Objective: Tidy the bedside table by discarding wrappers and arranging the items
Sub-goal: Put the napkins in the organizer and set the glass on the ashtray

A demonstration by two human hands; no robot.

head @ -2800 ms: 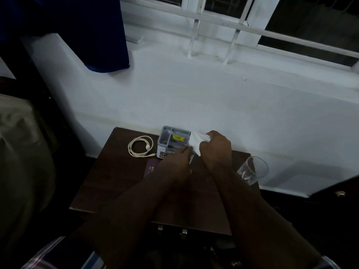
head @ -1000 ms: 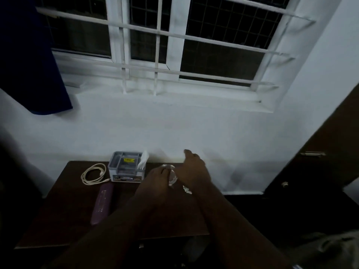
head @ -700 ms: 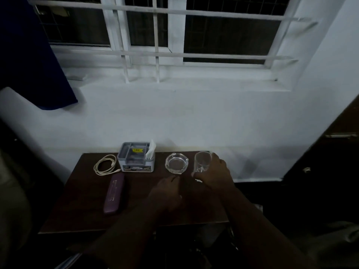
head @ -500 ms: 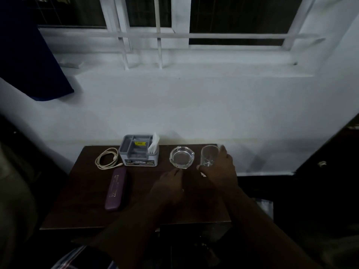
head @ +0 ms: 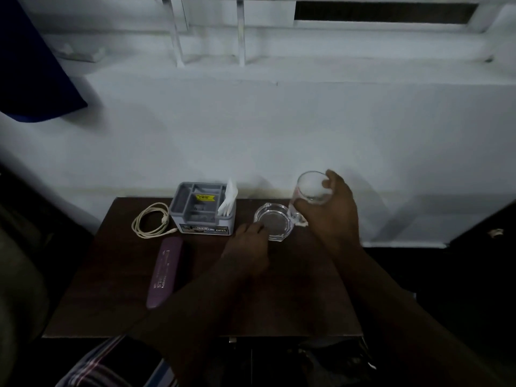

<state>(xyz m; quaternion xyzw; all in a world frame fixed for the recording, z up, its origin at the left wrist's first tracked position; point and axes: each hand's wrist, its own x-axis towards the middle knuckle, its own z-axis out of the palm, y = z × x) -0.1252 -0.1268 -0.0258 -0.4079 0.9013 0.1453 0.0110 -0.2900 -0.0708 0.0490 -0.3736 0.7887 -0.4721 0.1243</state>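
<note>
From the head view, you are gripping the clear drinking glass (head: pixel 312 188) in your right hand (head: pixel 332 213), tilted above the dark wooden worktop (head: pixel 293 297), while your loosely curled, empty left hand (head: pixel 247 247) is touching the round glass ashtray (head: pixel 275 221). You appear to be arranging items; next, the glass is needing an upright spot just beside the ashtray.

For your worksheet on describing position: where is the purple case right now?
The purple case lies flat on the table's left side, in front of the coiled cable and grey organiser.

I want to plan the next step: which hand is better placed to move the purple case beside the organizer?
Left. The left hand is free and nearer the purple case; the right hand holds the glass.
</note>
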